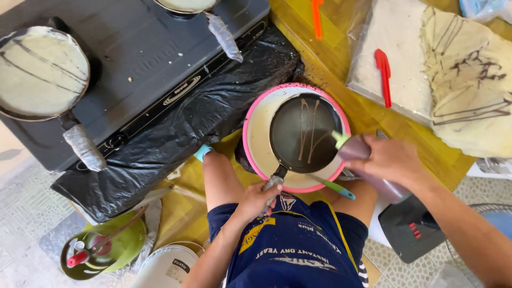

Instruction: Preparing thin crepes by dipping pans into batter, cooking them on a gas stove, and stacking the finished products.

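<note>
My left hand (260, 200) grips the wrapped handle of a small dark frying pan (305, 133) held over a pink-rimmed bowl of pale batter (257, 140). Thin brown chocolate lines run across the pan's surface. My right hand (392, 160) holds a squeeze bottle (358, 152) of brown sauce, tilted with its green nozzle over the pan's right edge. A green-handled utensil (337, 187) rests on the bowl's near rim.
A black two-burner stove (154, 58) at left carries a pan with a pale, brown-striped crepe (40, 72). Finished crepes (469, 80) and a red spatula (384, 74) lie on a plastic-covered board at right. A green bowl (104, 248) sits at lower left.
</note>
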